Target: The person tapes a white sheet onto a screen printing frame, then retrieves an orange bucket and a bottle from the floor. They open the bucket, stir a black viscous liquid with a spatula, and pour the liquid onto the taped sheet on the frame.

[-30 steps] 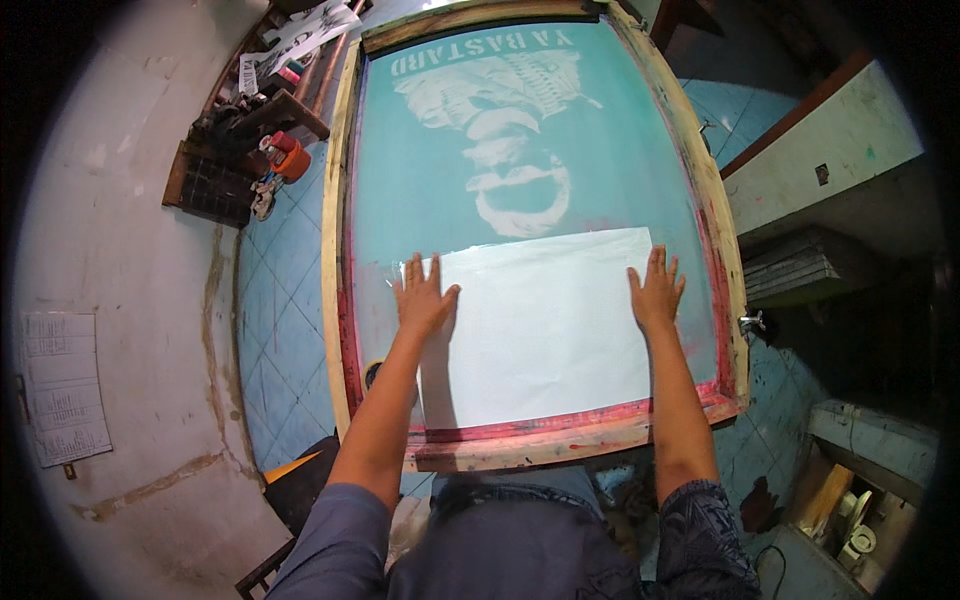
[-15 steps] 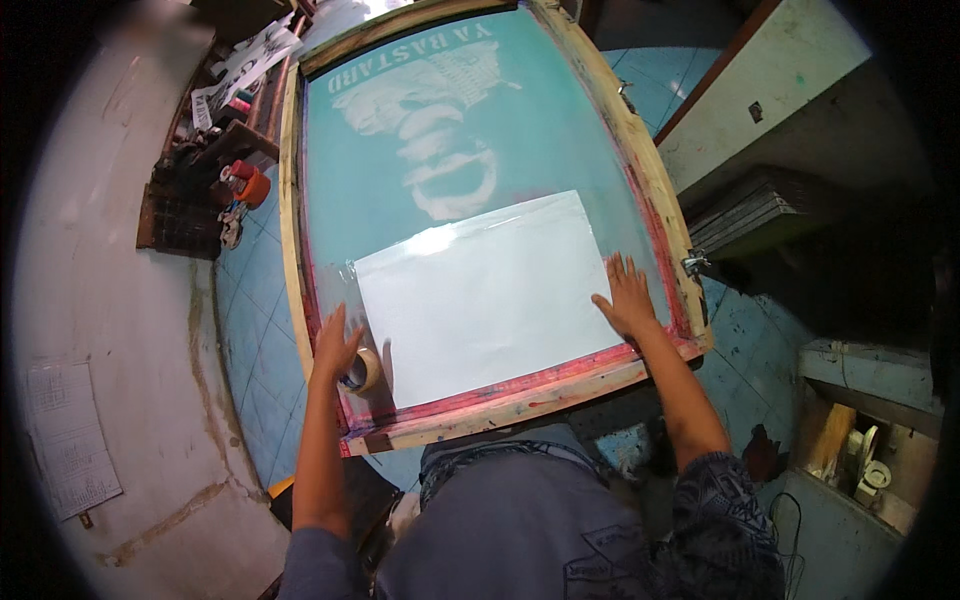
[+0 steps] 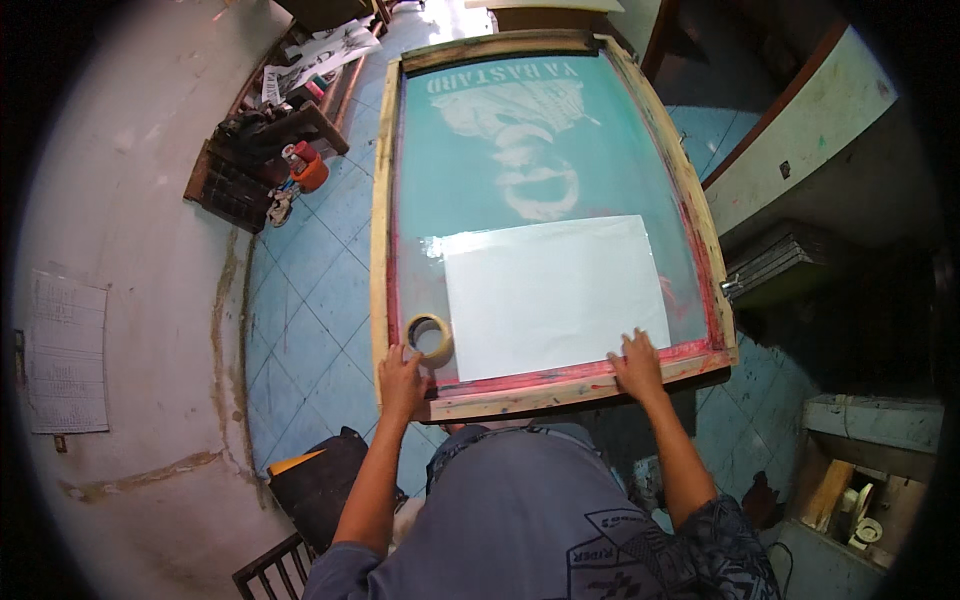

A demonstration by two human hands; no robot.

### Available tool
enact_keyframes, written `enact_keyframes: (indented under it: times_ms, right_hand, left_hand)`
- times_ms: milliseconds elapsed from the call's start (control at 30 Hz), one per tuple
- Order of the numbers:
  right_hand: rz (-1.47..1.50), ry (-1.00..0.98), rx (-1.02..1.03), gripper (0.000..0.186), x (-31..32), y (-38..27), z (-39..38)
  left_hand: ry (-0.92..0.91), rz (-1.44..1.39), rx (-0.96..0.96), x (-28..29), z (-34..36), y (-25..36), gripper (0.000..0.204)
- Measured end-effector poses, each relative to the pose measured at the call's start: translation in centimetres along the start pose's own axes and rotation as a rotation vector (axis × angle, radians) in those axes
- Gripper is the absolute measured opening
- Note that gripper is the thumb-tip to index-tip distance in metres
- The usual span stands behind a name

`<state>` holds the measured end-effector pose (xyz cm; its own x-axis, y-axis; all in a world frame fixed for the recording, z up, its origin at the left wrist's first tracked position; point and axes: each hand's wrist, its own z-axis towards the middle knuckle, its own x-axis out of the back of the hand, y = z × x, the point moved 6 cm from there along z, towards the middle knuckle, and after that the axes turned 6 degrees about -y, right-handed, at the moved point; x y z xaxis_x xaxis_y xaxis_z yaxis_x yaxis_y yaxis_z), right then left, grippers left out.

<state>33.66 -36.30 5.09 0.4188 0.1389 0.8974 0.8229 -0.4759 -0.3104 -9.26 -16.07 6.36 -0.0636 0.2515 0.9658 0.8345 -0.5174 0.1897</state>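
Observation:
A large wooden-framed screen [image 3: 380, 270] has teal mesh with a pale upside-down lettered and figure image, and red-stained inner edges. A white sheet [image 3: 555, 295] lies flat on its lower part. A roll of tape [image 3: 442, 338] rests on the mesh left of the sheet. My left hand [image 3: 400, 380] is at the frame's front left corner, just below the roll, its slightly bent fingers apart. My right hand [image 3: 637, 365] rests at the sheet's lower right edge by the front rail, fingers apart and bent, holding nothing.
At left are a wall with a posted paper [image 3: 68, 355] and a wooden bench holding papers, clutter and an orange container [image 3: 312, 172]. At right stand a pale partition [image 3: 780, 130], stacked boards [image 3: 785, 260] and a cubby [image 3: 860, 505]. Blue floor tiles [image 3: 300, 320] surround the frame.
Both hands have moved from the sheet's side edges toward me, to the front of the frame. The tape roll, partly hidden earlier, now shows fully. The camera's view has shifted.

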Motion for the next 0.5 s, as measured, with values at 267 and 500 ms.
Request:
enact_keyframes:
  times_ms: [267,500]
  right_hand:
    - [0.158,-0.412,0.271,0.055,-4.3,-22.1,-8.9]
    - [0.328,-0.251,0.211,0.056,-2.5,-26.5,-14.9]
  left_hand:
    - [0.121,-0.092,-0.108,-0.3,2.5,-1.3,0.022]
    - [0.350,-0.504,-0.187,5.5,0.4,-2.5,0.020]
